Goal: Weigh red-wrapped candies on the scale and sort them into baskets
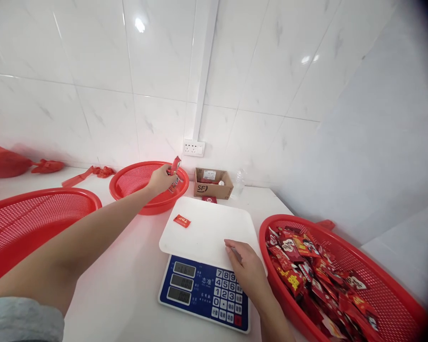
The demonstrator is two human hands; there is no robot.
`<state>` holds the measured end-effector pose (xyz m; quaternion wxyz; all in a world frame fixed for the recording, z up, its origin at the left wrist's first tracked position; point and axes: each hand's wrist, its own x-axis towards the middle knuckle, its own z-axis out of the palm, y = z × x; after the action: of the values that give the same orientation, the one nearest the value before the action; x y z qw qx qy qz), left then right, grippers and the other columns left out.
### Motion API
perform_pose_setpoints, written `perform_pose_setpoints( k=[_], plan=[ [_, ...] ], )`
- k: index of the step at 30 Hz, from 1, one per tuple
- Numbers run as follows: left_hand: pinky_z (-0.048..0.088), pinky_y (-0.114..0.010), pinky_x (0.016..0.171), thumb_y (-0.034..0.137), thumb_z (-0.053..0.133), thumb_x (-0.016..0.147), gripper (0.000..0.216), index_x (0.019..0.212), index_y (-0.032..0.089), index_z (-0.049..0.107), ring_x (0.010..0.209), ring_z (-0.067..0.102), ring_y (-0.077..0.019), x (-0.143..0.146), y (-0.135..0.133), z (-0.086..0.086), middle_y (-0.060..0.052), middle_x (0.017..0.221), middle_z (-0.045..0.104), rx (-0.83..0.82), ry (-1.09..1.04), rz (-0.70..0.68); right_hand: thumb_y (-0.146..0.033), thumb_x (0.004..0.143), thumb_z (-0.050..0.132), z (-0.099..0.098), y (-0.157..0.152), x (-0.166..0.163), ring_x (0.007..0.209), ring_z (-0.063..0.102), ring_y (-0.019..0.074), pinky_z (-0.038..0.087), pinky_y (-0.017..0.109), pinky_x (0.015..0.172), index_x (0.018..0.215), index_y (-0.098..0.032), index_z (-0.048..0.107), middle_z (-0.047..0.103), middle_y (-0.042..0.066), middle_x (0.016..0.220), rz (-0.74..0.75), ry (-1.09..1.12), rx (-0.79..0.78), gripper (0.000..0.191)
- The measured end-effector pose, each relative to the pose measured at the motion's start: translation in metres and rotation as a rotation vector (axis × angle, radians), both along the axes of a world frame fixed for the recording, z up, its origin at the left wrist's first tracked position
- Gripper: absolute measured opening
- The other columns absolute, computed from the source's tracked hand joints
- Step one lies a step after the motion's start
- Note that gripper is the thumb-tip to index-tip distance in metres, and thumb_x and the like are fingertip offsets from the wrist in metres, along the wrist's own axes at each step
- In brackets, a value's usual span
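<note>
My left hand [161, 179] is closed on a small red packet [175, 165], held above the far red basket [128, 204]. Several packets [174, 186] lie inside that basket, partly hidden by the hand. A scale with a white pan [203, 223] stands in front of me. On the pan's left side lies one flat red packet [182, 221]. My right hand [248, 266] rests at the pan's front right edge, fingers loosely stretched out and nothing seen in them. Below it are the blue keypad panel [199, 299] and its three small displays.
To the right stands a red basket [388, 285] with many red packets. Another red basket [82, 202] is at the left. A cardboard box [214, 191] and a clear plastic bottle [239, 180] stand near the tiled wall. Red mesh bags [7, 161] lie at the back left.
</note>
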<state>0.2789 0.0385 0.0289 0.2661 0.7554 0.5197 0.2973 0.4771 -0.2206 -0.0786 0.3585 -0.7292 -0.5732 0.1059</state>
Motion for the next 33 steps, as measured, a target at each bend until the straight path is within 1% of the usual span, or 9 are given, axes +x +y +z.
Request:
perform_pose_setpoints(
  k=[6,11,14,16,22,24,26,29,33],
  plan=[
    [0.056,-0.042,0.079,0.033,0.058,0.093,0.034,0.123,0.017,0.056,0.094,0.065,-0.0220,-0.035,0.032,-0.006,-0.009,0.116,0.063,0.077,0.143,0.113,-0.034,0.093,0.041,0.002,0.001,-0.001,0.109,0.063,0.0275,0.050,0.045,0.097,0.113,-0.013,0.069,0.071,0.014,0.113,0.004,-0.010,0.001,0.041],
    [0.054,-0.045,0.085,0.032,0.059,0.093,0.035,0.124,0.017,0.056,0.103,0.063,-0.0246,-0.043,0.039,-0.021,-0.010,0.124,0.059,0.174,0.258,0.054,-0.033,0.093,0.040,0.003,0.001,-0.001,0.109,0.063,0.0277,0.050,0.046,0.097,0.112,-0.012,0.070,0.071,0.015,0.113,0.007,-0.021,0.001,0.041],
    [0.050,-0.049,0.091,0.032,0.060,0.092,0.035,0.124,0.017,0.056,0.111,0.059,-0.0270,-0.034,0.029,-0.029,-0.011,0.129,0.057,0.266,0.318,-0.057,-0.033,0.093,0.040,0.003,0.001,-0.001,0.109,0.063,0.0277,0.050,0.046,0.097,0.112,-0.011,0.069,0.071,0.015,0.113,0.007,-0.026,0.000,0.041],
    [0.049,-0.050,0.093,0.032,0.059,0.093,0.034,0.123,0.017,0.057,0.113,0.058,-0.0272,-0.026,0.013,-0.034,-0.011,0.130,0.057,0.324,0.351,-0.181,-0.033,0.093,0.040,0.003,0.001,-0.001,0.109,0.063,0.0277,0.050,0.046,0.097,0.112,-0.012,0.070,0.071,0.015,0.113,0.006,-0.030,0.001,0.041],
    [0.048,-0.050,0.095,0.033,0.062,0.091,0.029,0.115,0.017,0.062,0.111,0.060,-0.0259,-0.012,-0.047,-0.048,-0.009,0.121,0.063,0.359,0.485,-0.750,-0.033,0.093,0.040,0.003,-0.002,-0.001,0.108,0.064,0.0268,0.050,0.046,0.096,0.111,-0.014,0.070,0.072,0.013,0.112,0.006,-0.047,0.005,0.040],
    [0.047,-0.049,0.096,0.031,0.061,0.092,0.026,0.114,0.017,0.063,0.111,0.060,-0.0251,-0.013,-0.060,-0.053,-0.009,0.121,0.064,0.354,0.524,-0.851,-0.033,0.094,0.040,0.003,-0.002,-0.001,0.108,0.064,0.0267,0.050,0.046,0.096,0.110,-0.015,0.070,0.072,0.013,0.111,0.008,-0.053,0.008,0.039],
    [0.047,-0.048,0.096,0.027,0.058,0.093,0.024,0.115,0.017,0.062,0.110,0.060,-0.0245,-0.014,-0.066,-0.057,-0.009,0.121,0.064,0.357,0.550,-0.868,-0.033,0.094,0.040,0.002,-0.002,-0.001,0.108,0.064,0.0271,0.050,0.047,0.096,0.110,-0.016,0.070,0.072,0.013,0.111,0.008,-0.057,0.007,0.038],
    [0.048,-0.045,0.092,0.021,0.054,0.094,0.022,0.114,0.017,0.063,0.106,0.062,-0.0245,-0.014,-0.066,-0.062,-0.010,0.115,0.065,0.363,0.569,-0.824,-0.034,0.094,0.040,0.002,-0.002,-0.002,0.108,0.064,0.0271,0.050,0.047,0.096,0.110,-0.017,0.070,0.072,0.012,0.112,0.006,-0.060,0.006,0.038],
    [0.049,-0.037,0.086,0.007,0.051,0.088,0.032,0.115,0.019,0.062,0.103,0.062,-0.0254,-0.014,-0.066,-0.063,-0.011,0.109,0.064,0.357,0.550,-0.747,-0.033,0.094,0.040,0.003,-0.002,-0.003,0.107,0.064,0.0265,0.051,0.046,0.095,0.110,-0.018,0.070,0.072,0.011,0.111,0.008,-0.066,-0.001,0.037]
  ],
)
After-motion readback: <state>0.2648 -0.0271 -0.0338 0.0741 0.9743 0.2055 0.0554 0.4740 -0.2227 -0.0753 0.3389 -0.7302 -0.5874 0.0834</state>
